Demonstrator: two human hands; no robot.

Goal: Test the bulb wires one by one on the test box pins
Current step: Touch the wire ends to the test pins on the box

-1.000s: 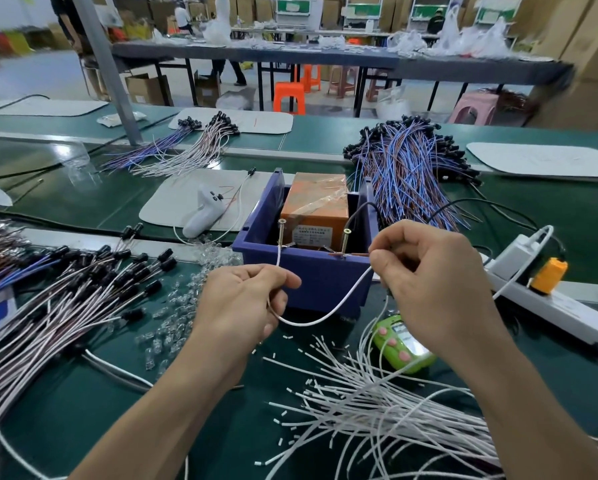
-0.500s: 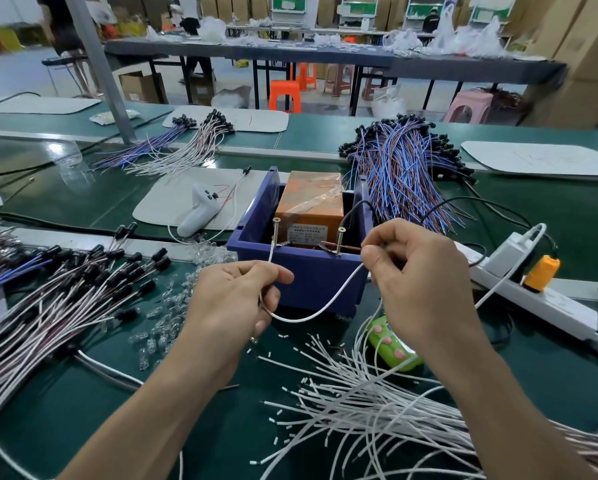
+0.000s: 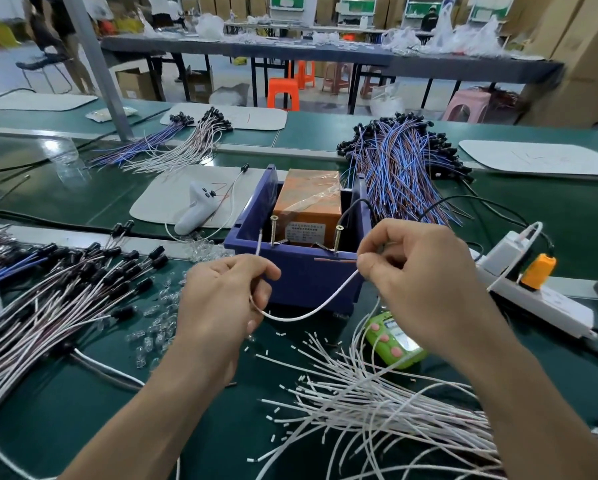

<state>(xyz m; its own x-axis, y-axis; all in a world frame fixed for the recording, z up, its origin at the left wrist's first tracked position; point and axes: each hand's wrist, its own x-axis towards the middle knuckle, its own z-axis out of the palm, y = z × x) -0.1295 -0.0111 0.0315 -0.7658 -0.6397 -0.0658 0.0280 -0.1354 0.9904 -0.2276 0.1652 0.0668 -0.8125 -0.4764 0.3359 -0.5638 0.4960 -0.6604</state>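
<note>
One wire (image 3: pixel 297 319), sagging crosswise, tip upward

No text can be read anywhere in the frame. The orange box (image 3: pixel 308 199) in the middle of the frame bears a white label (image 3: pixel 299 234) on its near face, with several rows of small dark print, too fine and blurred to make out. The green and white panels (image 3: pixel 287 2) on the shelving along the top edge of the frame look like signs, but no letters or numbers on them can be told. The green handheld device (image 3: pixel 392 344) at lower right of centre shows pink buttons and part of a small display, and nothing on it is legible.
</note>
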